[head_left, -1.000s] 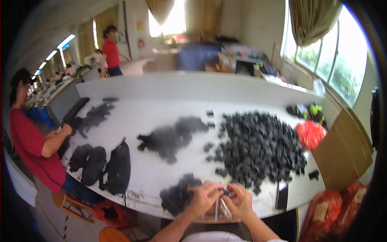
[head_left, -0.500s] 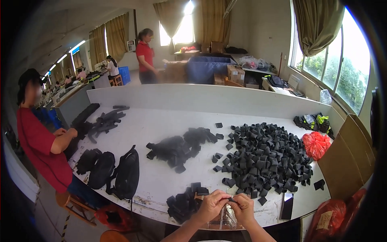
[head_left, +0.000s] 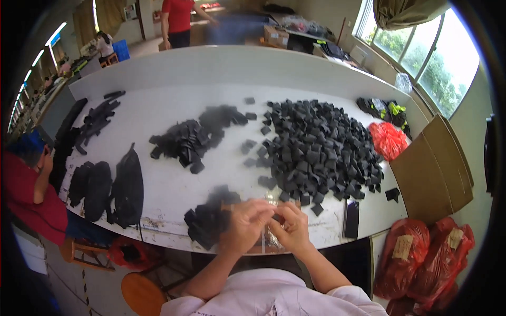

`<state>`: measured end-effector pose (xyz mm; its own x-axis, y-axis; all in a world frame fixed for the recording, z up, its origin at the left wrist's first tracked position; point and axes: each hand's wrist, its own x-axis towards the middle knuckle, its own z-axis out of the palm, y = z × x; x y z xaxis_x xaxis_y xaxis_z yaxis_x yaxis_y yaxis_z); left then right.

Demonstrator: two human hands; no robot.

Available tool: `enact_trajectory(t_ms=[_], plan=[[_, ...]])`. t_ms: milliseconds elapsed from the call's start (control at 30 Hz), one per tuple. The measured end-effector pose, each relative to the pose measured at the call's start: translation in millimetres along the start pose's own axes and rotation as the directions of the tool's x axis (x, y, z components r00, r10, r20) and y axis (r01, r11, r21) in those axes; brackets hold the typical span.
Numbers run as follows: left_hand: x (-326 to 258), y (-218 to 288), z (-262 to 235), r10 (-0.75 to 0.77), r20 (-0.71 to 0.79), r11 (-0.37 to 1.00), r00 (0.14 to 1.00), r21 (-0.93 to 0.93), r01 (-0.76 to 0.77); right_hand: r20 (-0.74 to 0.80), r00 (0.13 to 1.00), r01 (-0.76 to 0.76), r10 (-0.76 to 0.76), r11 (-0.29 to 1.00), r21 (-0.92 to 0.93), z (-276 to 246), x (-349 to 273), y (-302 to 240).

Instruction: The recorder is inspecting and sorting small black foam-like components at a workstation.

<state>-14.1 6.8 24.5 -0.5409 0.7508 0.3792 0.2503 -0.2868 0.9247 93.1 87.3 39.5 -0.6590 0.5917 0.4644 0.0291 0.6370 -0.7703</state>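
Note:
My left hand point(head_left: 245, 224) and my right hand point(head_left: 291, 226) meet fingertip to fingertip over the table's near edge. Both are pinched closed; whatever lies between the fingers is too small and hidden to make out. Under them shows a brown taped patch point(head_left: 272, 243), partly covered by the hands. Close to my left hand lies a small heap of flat black fabric pieces point(head_left: 201, 225). Beyond my right hand spreads a large pile of folded black fabric loops point(head_left: 321, 150). Farther left is another heap of black pieces point(head_left: 184, 141).
Black pouches point(head_left: 128, 181) and long black strips point(head_left: 97, 124) lie at left, by a person in red point(head_left: 31, 195). A dark phone-like slab point(head_left: 351, 218), red plastic bag point(head_left: 387, 140) and cardboard sheet point(head_left: 435, 171) are right. Full red bags point(head_left: 403, 258) stand below; a low partition point(head_left: 237, 68) backs the table.
The view has tilted down and shifted right, bringing my shirt into sight. My hands still meet; the dark piece seen between them before is now hidden. The person at left has bent lower.

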Motion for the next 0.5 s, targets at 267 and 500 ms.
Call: enact_trajectory(t_ms=[267,500], plan=[[-3.1,-9.4,1.2,-0.268,-0.296,0.863,0.917,-0.496,0.092,-0.026,1.0,0.006,-0.006,0.999,-0.033,-3.9,6.6,-8.3],[-20.8,-13.4,0.9,-0.232,-0.25,0.865,0.94,-0.495,0.082,0.005,0.997,0.079,-0.079,0.994,-0.075,-0.8,-7.7,7.4]])
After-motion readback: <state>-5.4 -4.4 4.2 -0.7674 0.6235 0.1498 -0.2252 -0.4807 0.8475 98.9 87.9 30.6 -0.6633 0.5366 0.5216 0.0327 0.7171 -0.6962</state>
